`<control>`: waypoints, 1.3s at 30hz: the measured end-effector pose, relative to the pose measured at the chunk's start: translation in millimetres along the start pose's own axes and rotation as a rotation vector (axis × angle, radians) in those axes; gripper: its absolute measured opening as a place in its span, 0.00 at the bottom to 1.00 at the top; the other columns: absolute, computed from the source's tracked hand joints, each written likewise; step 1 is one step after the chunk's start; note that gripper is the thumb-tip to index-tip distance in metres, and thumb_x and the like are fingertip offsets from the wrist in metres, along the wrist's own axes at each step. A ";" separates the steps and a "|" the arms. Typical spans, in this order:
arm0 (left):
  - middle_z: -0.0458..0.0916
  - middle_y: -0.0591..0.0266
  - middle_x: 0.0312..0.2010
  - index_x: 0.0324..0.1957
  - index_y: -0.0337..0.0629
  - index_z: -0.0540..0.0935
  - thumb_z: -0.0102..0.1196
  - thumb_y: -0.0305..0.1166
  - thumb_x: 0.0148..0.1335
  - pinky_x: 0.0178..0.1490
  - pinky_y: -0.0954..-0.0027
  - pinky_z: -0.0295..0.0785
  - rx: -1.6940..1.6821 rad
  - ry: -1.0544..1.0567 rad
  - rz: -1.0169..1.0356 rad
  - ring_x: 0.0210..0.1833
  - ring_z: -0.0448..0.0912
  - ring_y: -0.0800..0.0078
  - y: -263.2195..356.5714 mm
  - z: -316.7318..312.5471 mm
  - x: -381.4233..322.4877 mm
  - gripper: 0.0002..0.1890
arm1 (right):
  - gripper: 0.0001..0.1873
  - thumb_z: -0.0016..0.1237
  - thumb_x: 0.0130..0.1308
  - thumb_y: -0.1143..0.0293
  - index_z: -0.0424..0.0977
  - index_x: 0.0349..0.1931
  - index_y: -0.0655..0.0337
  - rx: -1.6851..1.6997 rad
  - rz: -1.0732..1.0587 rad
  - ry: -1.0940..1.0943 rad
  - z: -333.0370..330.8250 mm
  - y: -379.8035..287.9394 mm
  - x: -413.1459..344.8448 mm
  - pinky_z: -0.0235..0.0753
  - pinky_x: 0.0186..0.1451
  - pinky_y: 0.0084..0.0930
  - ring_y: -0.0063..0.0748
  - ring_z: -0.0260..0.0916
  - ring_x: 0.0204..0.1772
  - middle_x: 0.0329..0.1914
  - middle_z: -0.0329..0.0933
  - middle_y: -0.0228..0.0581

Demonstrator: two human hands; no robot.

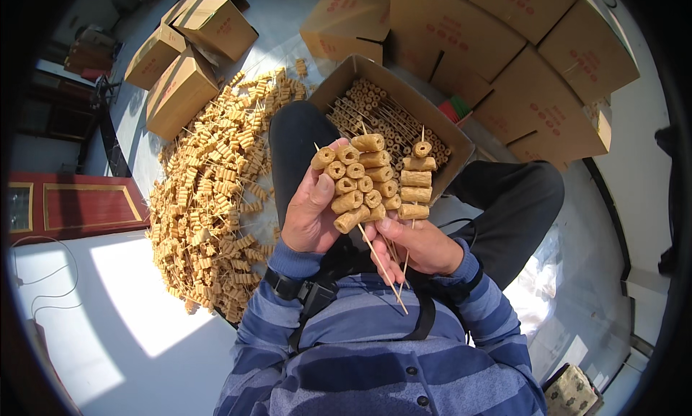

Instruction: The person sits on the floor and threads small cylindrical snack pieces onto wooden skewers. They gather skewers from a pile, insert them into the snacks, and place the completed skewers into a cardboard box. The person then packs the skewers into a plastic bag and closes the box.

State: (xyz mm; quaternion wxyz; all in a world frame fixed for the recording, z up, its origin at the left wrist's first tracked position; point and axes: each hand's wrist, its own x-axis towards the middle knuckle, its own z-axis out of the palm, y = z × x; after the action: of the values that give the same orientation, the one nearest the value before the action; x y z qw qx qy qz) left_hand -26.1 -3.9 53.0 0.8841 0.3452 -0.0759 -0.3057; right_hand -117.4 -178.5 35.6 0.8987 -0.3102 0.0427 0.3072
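My left hand (313, 205) holds the left side of a bunch of skewers threaded with golden-brown, tube-shaped food rolls (365, 186), the thumb lying on the rolls. My right hand (413, 245) grips the lower ends of the thin wooden sticks (384, 269). One skewer of rolls (416, 187) stands a little apart on the right, its stick also in my right hand. Right behind my hands, an open cardboard box (454, 132) holds many similar skewers (367, 99), packed with roll ends facing up.
A large heap of skewered rolls (211, 210) lies on the floor at the left. Closed cardboard boxes (216, 26) stand beyond it, and more boxes (459, 37) are stacked at the back right. Clear plastic (535, 286) lies by my right knee. Red and green items (455, 109) sit behind the open box.
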 end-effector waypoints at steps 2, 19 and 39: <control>0.63 0.48 0.69 0.73 0.37 0.56 0.52 0.43 0.74 0.72 0.52 0.66 -0.020 -0.033 -0.007 0.71 0.67 0.56 -0.2 -3.8 -0.2 0.34 | 0.18 0.31 0.82 0.58 0.68 0.49 0.65 -0.003 -0.009 -0.024 -0.8 -0.5 0.6 0.73 0.19 0.16 0.25 0.73 0.19 0.26 0.75 0.35; 0.74 0.51 0.57 0.64 0.38 0.65 0.57 0.35 0.71 0.63 0.54 0.75 0.252 0.198 0.083 0.59 0.77 0.58 -7.6 -20.9 5.0 0.25 | 0.13 0.58 0.70 0.65 0.73 0.43 0.64 -0.879 -0.430 0.619 17.5 -32.2 -1.7 0.71 0.39 0.17 0.16 0.67 0.35 0.31 0.72 0.26; 0.74 0.56 0.54 0.62 0.41 0.63 0.44 0.47 0.77 0.60 0.64 0.76 0.097 0.323 0.096 0.57 0.78 0.67 -19.4 -16.8 15.1 0.23 | 0.16 0.45 0.77 0.58 0.72 0.47 0.64 -0.329 -0.089 0.353 10.5 -18.8 24.6 0.59 0.23 0.16 0.16 0.57 0.20 0.21 0.64 0.25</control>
State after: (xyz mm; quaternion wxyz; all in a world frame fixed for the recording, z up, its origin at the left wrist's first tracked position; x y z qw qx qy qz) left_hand -17.6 -14.4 26.5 0.8807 0.4279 0.0363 -0.1998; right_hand -87.7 -171.1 47.5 0.8272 -0.5030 0.1347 0.2110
